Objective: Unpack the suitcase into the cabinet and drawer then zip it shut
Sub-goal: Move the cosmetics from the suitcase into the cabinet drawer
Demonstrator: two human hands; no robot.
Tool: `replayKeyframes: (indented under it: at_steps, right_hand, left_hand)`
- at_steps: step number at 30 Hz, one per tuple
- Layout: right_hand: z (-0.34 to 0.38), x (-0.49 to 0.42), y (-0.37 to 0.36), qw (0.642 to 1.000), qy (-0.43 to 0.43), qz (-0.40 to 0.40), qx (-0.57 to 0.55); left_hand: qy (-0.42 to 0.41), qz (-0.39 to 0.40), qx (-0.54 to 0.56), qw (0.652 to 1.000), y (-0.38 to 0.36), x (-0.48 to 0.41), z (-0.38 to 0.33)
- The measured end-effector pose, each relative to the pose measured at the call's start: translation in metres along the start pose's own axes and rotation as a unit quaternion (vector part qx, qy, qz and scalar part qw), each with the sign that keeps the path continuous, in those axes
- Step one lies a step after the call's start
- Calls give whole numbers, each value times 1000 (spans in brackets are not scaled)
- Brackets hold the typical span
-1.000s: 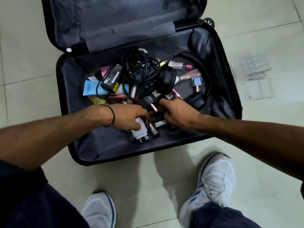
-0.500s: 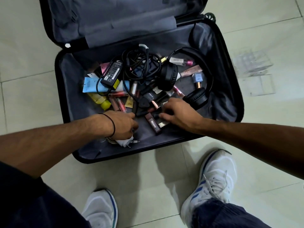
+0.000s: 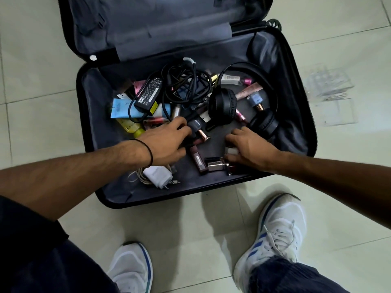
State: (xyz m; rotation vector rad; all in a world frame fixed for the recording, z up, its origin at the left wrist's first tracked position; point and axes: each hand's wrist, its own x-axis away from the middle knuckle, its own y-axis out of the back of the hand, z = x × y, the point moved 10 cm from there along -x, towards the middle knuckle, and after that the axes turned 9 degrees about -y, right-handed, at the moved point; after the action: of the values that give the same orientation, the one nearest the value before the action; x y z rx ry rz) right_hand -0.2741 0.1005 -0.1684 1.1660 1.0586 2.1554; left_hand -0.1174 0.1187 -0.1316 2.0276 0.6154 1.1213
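Left hand [image 3: 167, 142] first: on my feed it reaches into the open suitcase [image 3: 80, 115], palm down. Its fingers are stretched forward and fairly straight, with their tips touching a grey-capped tube [image 3: 195, 124] near the middle of the case. I can make out nothing inside its grasp. A black wristband [image 3: 150, 153] circles that wrist.

The right hand [image 3: 250, 149] is down at about 4 o'clock from the case's centre. Its fingers are curled over a small white item [image 3: 231, 150] and a cluster of lipsticks [image 3: 215, 166]. I cannot tell whether it has hold of any of them, since the fingertips are hidden.

The suitcase lies flat on the tiled floor [image 3: 31, 60], filling the upper middle of my view, with its lid [image 3: 148, 24] laid back at 12 o'clock. Inside, black headphones [image 3: 222, 103] lie toward 2 o'clock and a tangle of black cables [image 3: 186, 85] sits at 12. A black power adapter [image 3: 148, 94] at 10 o'clock rests over a blue tube [image 3: 119, 108]. A yellow bottle [image 3: 129, 126] lies just beside that tube at 9 o'clock. A white charger plug [image 3: 157, 174] with a coiled pale cord sits at 7 o'clock, just beside the left wrist.

Outside the case, a clear plastic organiser [image 3: 325, 87] rests on the floor at 3 o'clock. At 6 o'clock I see a left shoe [image 3: 131, 267] and a right shoe [image 3: 275, 229], both white with blue trim.
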Motion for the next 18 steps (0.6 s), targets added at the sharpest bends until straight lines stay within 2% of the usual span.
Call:
replayKeyframes:
  at_steps: [3, 9, 13, 18]
  right_hand:
    - [-4, 1, 3, 1000, -15, -11, -14]
    - [19, -11, 11, 998, 7, -28, -59]
    - [40, -15, 21, 995, 36, -48, -75]
    - [52, -16, 44, 985, 38, -94, -138]
  left_hand:
    - [21, 64, 0, 998, -16, 1, 8]
    - [9, 61, 44, 997, -12, 0, 15]
    - [22, 74, 19, 997, -12, 5, 23]
    - [23, 142, -15, 990, -30, 13, 23]
